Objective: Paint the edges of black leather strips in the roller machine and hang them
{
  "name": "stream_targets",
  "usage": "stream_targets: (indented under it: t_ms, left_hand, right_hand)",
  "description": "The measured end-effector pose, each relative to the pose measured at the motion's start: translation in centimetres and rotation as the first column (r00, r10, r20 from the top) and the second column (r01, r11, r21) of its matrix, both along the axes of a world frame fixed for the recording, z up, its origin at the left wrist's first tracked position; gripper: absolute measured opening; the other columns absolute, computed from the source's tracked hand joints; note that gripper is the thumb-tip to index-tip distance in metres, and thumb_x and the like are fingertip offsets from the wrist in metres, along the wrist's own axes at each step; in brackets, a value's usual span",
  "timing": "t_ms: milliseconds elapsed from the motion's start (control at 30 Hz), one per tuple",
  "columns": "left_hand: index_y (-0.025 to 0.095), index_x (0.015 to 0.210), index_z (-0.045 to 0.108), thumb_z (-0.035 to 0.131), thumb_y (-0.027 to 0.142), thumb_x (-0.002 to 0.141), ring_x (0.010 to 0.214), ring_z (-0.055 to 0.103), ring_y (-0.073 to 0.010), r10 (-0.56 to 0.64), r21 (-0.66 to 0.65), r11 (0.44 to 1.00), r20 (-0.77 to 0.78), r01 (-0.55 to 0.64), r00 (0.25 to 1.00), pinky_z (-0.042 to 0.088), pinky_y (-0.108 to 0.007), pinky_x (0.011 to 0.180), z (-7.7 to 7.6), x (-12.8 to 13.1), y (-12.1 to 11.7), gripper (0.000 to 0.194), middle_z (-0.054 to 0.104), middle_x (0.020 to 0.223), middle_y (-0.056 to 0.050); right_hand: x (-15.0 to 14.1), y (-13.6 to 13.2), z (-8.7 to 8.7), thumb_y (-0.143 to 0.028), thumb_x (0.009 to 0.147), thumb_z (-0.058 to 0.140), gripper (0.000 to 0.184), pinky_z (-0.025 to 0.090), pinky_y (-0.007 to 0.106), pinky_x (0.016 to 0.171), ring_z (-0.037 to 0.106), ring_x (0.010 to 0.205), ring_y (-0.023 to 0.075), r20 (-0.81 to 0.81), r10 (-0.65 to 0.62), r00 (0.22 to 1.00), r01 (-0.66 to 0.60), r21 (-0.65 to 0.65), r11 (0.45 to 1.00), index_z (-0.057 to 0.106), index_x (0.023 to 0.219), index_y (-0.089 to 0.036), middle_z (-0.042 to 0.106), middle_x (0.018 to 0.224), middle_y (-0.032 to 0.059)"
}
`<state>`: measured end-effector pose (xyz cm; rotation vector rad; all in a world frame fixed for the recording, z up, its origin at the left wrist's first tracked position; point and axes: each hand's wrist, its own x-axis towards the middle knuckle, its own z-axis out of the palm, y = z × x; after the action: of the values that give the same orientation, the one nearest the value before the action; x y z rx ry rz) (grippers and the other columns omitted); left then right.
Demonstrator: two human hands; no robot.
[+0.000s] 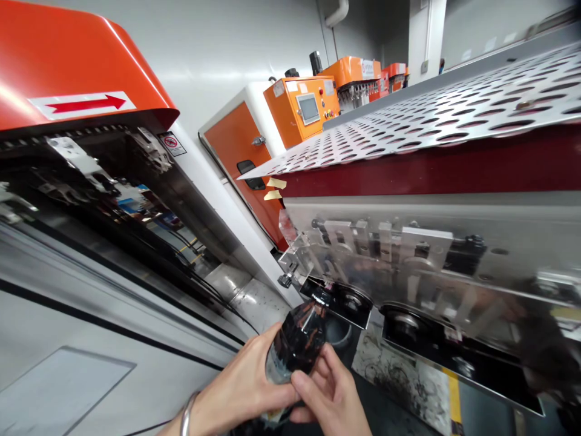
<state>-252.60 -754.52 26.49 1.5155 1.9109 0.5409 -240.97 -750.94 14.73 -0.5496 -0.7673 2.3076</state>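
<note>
A clear plastic bottle (300, 336) of dark liquid is tilted, its neck pointing up and away from me. Around its lower left side my left hand (254, 378) is wrapped, with a metal bangle at the wrist. My right hand (329, 387) has its thumb and curled fingers against the bottle's lower right side. The neck is close to the end of a black tray (358, 312) under the machine; whether they touch I cannot tell. Part of the bottle's base is hidden by my hands.
Above the tray runs a clear plastic guard (454, 284) with metal blocks behind it. A perforated metal shelf (431, 115) juts out higher up. On the left stands an orange and white machine (82, 66). An orange control cabinet (299, 106) stands farther back.
</note>
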Motion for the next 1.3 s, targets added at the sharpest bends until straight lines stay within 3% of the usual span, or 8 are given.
stream_targets:
  t_ms: [300,933,1200,1300]
  left_hand:
    - [0.02,0.116,0.059,0.071,0.02,0.076,0.092,0.062,-0.018,0.014,0.002,1.0,0.032,-0.014,0.999,0.051,-0.024,0.081,-0.2,-0.1,0.1,0.043,0.068,0.104,0.003]
    - [0.019,0.11,0.06,0.07,0.018,0.072,0.091,0.062,-0.0189,0.02,-0.003,1.0,0.029,-0.02,0.999,0.052,-0.024,0.082,-0.4,-0.4,-0.1,0.039,0.068,0.103,0.001]
    - [0.017,0.11,0.06,0.067,0.022,0.074,0.093,0.063,-0.0212,0.005,-0.073,0.997,0.032,-0.002,0.999,0.053,-0.027,0.083,1.3,0.6,0.7,0.037,0.07,0.105,-0.001]
    - [0.017,0.11,0.06,0.067,0.021,0.073,0.094,0.064,-0.0215,0.005,-0.075,0.997,0.033,-0.002,0.999,0.053,-0.027,0.084,1.3,0.5,0.7,0.038,0.07,0.106,-0.002]
  right_hand:
    - [-0.1,-0.1,0.2,-0.061,0.058,0.085,0.084,0.053,0.021,0.043,0.066,0.106,0.0323,0.04,0.002,0.999,0.0,-0.046,0.999,0.053,0.121,-0.016,0.064,0.127,0.0183]
    - [-0.3,-0.2,-0.1,-0.06,0.058,0.086,0.082,0.053,0.021,0.042,0.065,0.108,0.0333,0.033,-0.012,0.999,0.014,-0.046,0.999,0.056,0.121,-0.017,0.064,0.126,0.0178]
    - [-0.2,-0.3,0.0,-0.06,0.056,0.086,0.085,0.053,0.022,0.042,0.063,0.111,0.0348,0.053,-0.038,0.998,0.041,-0.068,0.997,0.055,0.122,-0.016,0.063,0.127,0.0183]
    - [-0.2,-0.3,0.0,-0.061,0.057,0.086,0.082,0.053,0.021,0.043,0.063,0.112,0.0337,0.042,-0.017,0.999,0.02,-0.053,0.998,0.056,0.119,-0.017,0.064,0.127,0.0177]
